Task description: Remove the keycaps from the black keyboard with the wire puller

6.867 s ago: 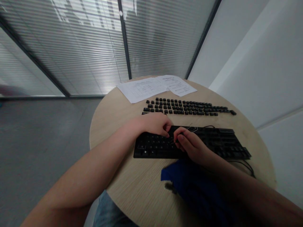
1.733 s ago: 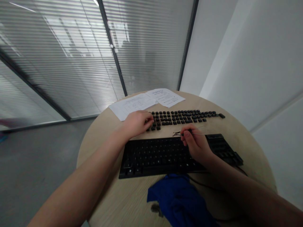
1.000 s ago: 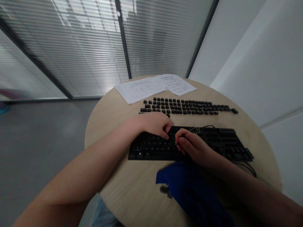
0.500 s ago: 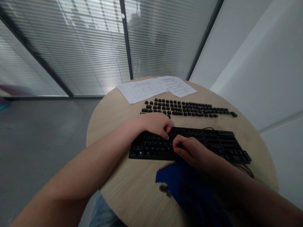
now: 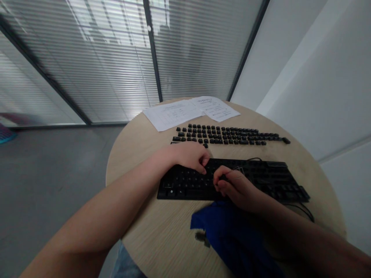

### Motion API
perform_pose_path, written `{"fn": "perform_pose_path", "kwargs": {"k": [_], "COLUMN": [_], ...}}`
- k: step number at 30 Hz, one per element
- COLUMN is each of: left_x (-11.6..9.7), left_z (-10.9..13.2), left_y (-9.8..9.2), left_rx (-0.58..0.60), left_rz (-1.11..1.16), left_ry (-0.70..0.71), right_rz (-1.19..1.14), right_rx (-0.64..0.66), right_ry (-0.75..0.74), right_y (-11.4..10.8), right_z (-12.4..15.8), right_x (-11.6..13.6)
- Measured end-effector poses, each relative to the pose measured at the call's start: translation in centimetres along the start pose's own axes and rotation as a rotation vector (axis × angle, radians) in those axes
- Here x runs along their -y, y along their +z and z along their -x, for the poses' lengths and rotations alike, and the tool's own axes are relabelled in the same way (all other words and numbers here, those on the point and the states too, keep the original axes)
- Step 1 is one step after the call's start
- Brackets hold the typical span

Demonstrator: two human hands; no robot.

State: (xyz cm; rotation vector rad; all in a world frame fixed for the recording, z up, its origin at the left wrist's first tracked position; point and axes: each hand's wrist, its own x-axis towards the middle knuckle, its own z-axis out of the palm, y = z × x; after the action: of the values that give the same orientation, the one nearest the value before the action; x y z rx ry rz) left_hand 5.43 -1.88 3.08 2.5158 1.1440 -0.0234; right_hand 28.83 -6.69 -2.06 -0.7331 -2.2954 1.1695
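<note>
At the bottom of the frame, a blue cloth [image 5: 228, 231] lies over a small dark object [image 5: 200, 236]. The forearms slant in from the lower corners. At centre, the right hand [image 5: 233, 187] curls its fingers around a thin wire tool [image 5: 239, 168] above the black keyboard [image 5: 199, 183]. The left hand [image 5: 191, 155] arches, wrist bent, thumb tip low over the keys; whether it grips anything cannot be told. Beyond, loose keycaps [image 5: 244, 142] stand in rows on the tabletop [image 5: 139, 154], then printed papers [image 5: 176, 114].
</note>
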Motion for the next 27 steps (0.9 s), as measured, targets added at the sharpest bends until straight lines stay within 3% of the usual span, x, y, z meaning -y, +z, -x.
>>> {"fn": "perform_pose_path", "kwargs": {"k": [2,6,8,11,20,27], "left_x": [0.0,0.0,0.0,0.1,-0.1,-0.8], "left_z": [0.0,0.0,0.0,0.1,0.6,0.1], "left_y": [0.0,-0.1,0.0,0.0,-1.1,-0.4], "left_rx": [0.0,0.01,0.001,-0.022,-0.175,-0.273], "left_rz": [0.002,0.015,0.019,0.037,0.34,0.28], "left_ry": [-0.003,-0.007,-0.01,0.009,0.161,0.209], "right_rz": [-0.058,-0.331,-0.382,-0.331,-0.16,0.001], "right_rx": [-0.005,-0.219,-0.258,-0.225,-0.36,-0.407], "right_ry": [0.014,0.007,0.009,0.014,0.019,-0.039], "right_y": [0.2,0.6,0.6,0.5,-0.3,-1.0], "right_z": [0.2,0.3,0.2,-0.1,-0.5,-0.6], "right_x": [-0.5,-1.3,-1.4,-1.3,-1.4,-1.6]}}
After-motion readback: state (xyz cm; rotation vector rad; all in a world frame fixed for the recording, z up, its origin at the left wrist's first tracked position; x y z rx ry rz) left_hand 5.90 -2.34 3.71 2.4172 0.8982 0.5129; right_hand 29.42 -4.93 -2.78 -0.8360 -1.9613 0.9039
